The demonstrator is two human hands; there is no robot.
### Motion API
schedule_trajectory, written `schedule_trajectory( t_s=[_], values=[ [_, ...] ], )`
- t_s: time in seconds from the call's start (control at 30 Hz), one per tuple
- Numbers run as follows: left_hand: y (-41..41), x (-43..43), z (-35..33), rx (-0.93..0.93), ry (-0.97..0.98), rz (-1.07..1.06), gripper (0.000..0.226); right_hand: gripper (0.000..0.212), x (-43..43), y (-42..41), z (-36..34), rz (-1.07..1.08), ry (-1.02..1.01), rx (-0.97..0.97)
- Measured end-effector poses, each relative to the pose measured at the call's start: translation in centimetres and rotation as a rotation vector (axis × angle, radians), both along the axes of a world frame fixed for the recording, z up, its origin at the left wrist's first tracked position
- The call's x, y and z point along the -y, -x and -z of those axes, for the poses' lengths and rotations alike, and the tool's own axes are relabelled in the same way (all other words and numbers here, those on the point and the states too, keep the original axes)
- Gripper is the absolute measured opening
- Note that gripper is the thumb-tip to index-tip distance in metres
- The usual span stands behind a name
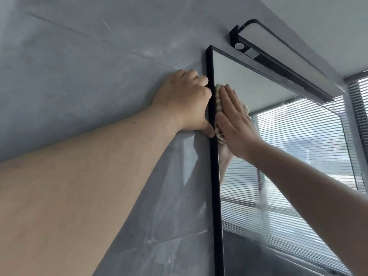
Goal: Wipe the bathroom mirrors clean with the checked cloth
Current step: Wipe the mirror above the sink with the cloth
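The right hand (233, 118) presses the checked cloth (219, 102) flat-fingered against the mirror (278, 156) near its left frame (214, 166), while the left hand (185, 100), fingers curled, grips that frame, probably to steady it.

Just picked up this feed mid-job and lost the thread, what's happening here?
A person is wiping the mirror near its upper left corner. The right hand presses the checked cloth flat against the glass, right beside the black frame. The left hand grips that frame's edge from the grey wall side. A lamp hangs above the mirror.
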State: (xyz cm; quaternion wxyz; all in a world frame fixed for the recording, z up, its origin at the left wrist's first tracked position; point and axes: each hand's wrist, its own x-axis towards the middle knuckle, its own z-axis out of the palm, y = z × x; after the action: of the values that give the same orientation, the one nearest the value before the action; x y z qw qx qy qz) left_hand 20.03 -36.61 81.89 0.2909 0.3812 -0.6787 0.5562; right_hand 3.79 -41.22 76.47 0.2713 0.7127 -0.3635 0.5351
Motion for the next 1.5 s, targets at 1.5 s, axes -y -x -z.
schedule_trajectory(
  t_s=[1.5],
  values=[
    [-0.2, 0.6, -0.3, 0.04, 0.058, -0.003, 0.091, 0.066, 7.1, 9.5, -11.2, -0.226, -0.017, 0.416]
  ],
)
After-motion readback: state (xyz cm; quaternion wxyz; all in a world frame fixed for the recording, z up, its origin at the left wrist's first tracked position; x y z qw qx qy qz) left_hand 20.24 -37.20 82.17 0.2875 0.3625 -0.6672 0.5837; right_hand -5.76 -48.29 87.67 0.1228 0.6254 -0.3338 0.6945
